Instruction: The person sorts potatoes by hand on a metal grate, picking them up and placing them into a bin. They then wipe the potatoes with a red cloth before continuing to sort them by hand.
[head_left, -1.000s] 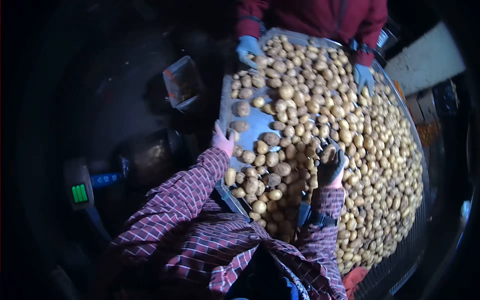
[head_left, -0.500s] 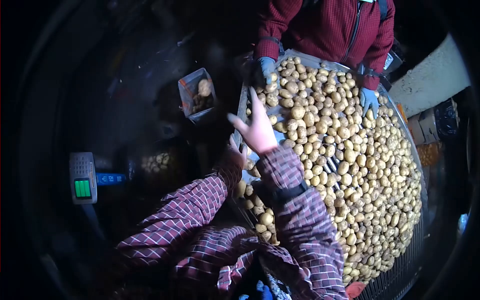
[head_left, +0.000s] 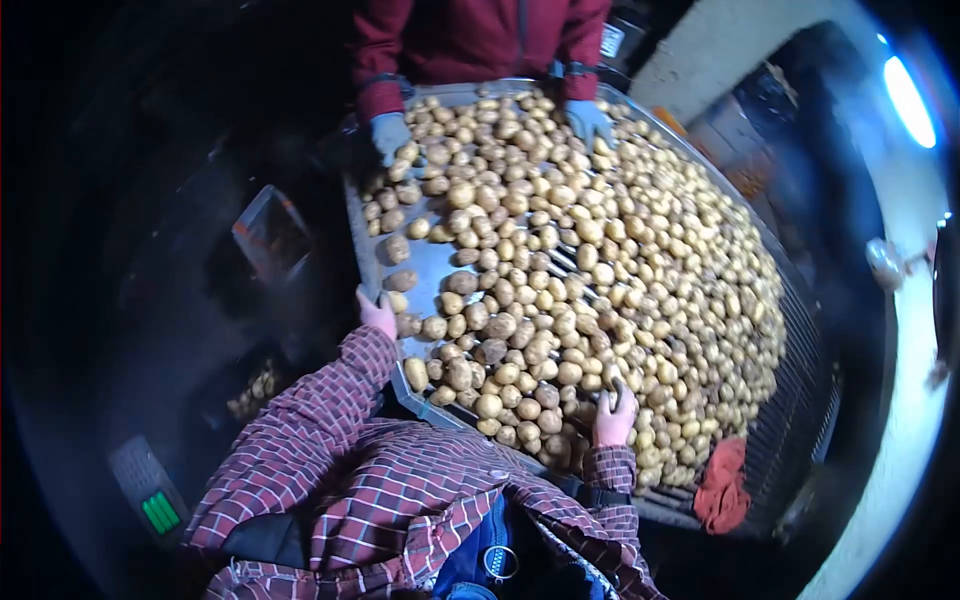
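Observation:
A large heap of potatoes (head_left: 640, 300) covers a metal sorting table (head_left: 425, 265) with raised rims. My left hand (head_left: 378, 314) is at the left rim, beside a few potatoes, with thumb and fingers apart and no potato visible in it. Over the near part of the heap, my right hand (head_left: 615, 418) touches the potatoes with its dark-tipped fingers apart. Across the table, a co-worker's gloved hand (head_left: 390, 138) reaches into the potatoes at the far left corner. The other gloved hand (head_left: 590, 124) rests on the heap farther right.
A red cloth (head_left: 722, 487) lies on the slatted near-right end of the table. Left of the table stand a clear bin (head_left: 272, 235) and a scale display (head_left: 148, 490) with green digits. A pale beam (head_left: 720, 45) and a bright lamp (head_left: 909, 102) are at right.
My right hand has moved from the left rim to the near side of the heap. My left hand remains by the rim. The view has swung right, showing the red cloth fully.

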